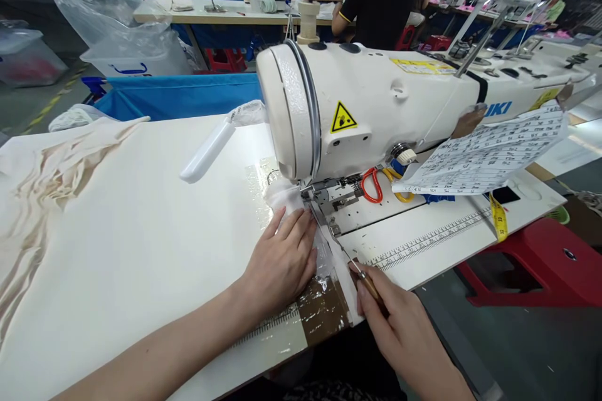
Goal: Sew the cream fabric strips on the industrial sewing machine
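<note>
My left hand (285, 252) lies flat on white fabric (286, 195) just in front of the sewing machine (367, 100), its fingers stretched toward the needle area. The needle itself is hidden under the machine head. In my right hand (399, 319) is an awl (371, 288) with a wooden handle and a thin metal shaft. Its tip points up and left, toward the presser foot area. Beneath the shaft, a narrow white fabric strip (345, 285) runs from the machine down to the table edge, beside my right fingers.
Cream fabric (61, 175) lies bunched on the table's left. Red-handled scissors (372, 187) and a yellow tape measure (498, 218) sit to the right. A printed paper sheet (484, 153) hangs from the machine. Behind are a blue cloth bin (183, 95) and a person (379, 3); a red stool (540, 263) stands right.
</note>
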Available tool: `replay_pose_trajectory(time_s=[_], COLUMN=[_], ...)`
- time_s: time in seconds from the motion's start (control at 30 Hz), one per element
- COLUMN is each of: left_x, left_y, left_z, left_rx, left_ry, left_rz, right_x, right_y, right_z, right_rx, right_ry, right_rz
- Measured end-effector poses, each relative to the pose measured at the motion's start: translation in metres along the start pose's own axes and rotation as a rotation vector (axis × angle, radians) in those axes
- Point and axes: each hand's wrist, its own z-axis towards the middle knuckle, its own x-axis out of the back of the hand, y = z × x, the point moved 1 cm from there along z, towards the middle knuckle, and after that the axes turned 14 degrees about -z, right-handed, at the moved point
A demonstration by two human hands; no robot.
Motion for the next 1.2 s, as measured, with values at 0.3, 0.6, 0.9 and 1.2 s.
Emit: replay_pose_trajectory(time_s=[0.3,0.6,0.9,1.2], left_x=[-0.002,-0.003,-0.001,-0.002], left_y=[0.001,0.003,0.003,-0.002], left_z=[-0.003,-0.005,-0.006,-0.003], left_rx=[-0.009,0.006,-0.017,0.005], left_ry=[-0.018,-0.031,-0.036,-0.05], left_rz=[-0.022,-0.057,-0.042,-0.039], right_x=[0.003,0.003,0.004,0.0], right_y=[0.012,0.013,0.011,0.008], right_z=[-0.002,-0.002,-0.001,0.0], right_rx=[-0.042,-0.021,-0.026,-0.125], right_ry=[-0.021,-0.002,0.007,0.095], right_rz=[0.093,0.093,0.071,0.115])
